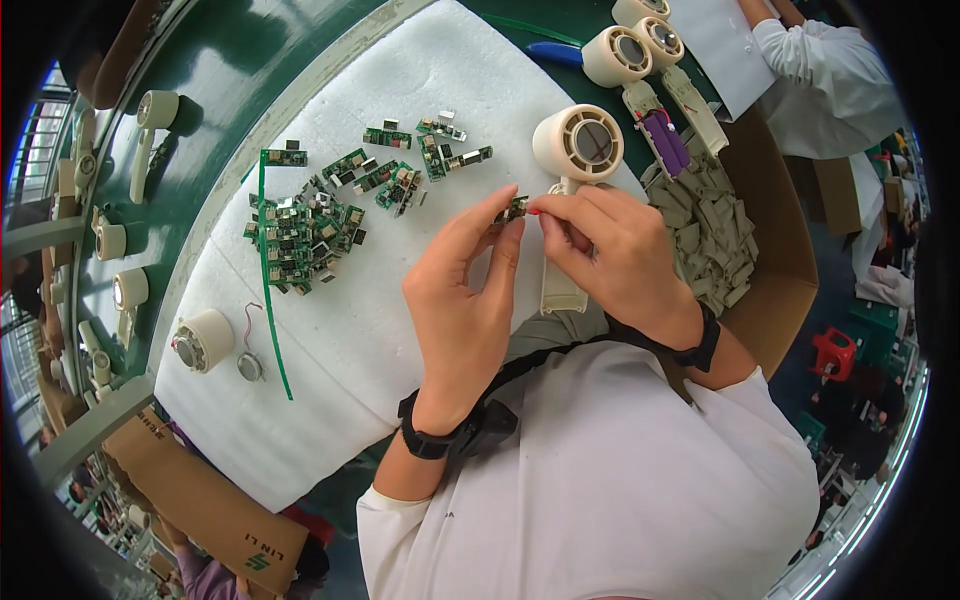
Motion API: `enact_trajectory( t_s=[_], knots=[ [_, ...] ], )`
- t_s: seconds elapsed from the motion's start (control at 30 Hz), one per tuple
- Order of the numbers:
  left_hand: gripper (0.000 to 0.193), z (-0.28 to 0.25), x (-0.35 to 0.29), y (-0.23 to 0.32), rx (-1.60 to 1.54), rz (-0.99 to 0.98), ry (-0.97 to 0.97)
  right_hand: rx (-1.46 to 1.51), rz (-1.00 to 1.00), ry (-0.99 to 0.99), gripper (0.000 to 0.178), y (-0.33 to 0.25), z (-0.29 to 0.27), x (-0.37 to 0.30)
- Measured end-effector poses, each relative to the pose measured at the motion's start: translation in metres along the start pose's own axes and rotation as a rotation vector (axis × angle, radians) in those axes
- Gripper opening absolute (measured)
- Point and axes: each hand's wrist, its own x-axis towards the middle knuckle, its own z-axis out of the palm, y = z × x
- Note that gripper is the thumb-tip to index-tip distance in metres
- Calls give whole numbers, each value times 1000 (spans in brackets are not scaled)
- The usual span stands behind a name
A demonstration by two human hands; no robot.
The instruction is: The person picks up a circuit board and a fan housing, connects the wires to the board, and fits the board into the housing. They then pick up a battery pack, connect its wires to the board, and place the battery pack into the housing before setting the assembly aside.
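My left hand (462, 285) pinches a small green circuit board (515, 209) between thumb and fingertips. Against the board's right end, my right hand (630, 255) has its fingers closed on a small red piece (533, 211), possibly a wire; the fingers hide most of it. Below the hands lies a cream handheld fan (578, 145), its round head pointing away from me and its open handle (563, 290) partly covered by my right hand. Left of my hands, a heap of green circuit boards (305, 240) rests on a white foam sheet (360, 340), with several more boards scattered beyond it.
A green strip (275, 335) crosses the heap's left side. Near it are a cream fan head (203, 340) and a small motor (249, 366) with wires. To the right, a cardboard box (785, 270) holds cream plastic parts (708, 240). More fans (617, 55) and a purple battery (663, 143) lie at the far right.
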Motion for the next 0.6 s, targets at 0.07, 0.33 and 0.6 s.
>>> enact_trajectory(
  t_s=[0.07,0.33,0.6],
  knots=[
    [31,2,2,2,10,13,14,18,11,-5,17,1,-1,0],
    [35,-3,1,0,46,71,-39,49,-20,-34,13,2,-9,1],
    [38,-2,-2,2,-96,21,-74,82,-21,-37,13,3,-15,1]
  ],
)
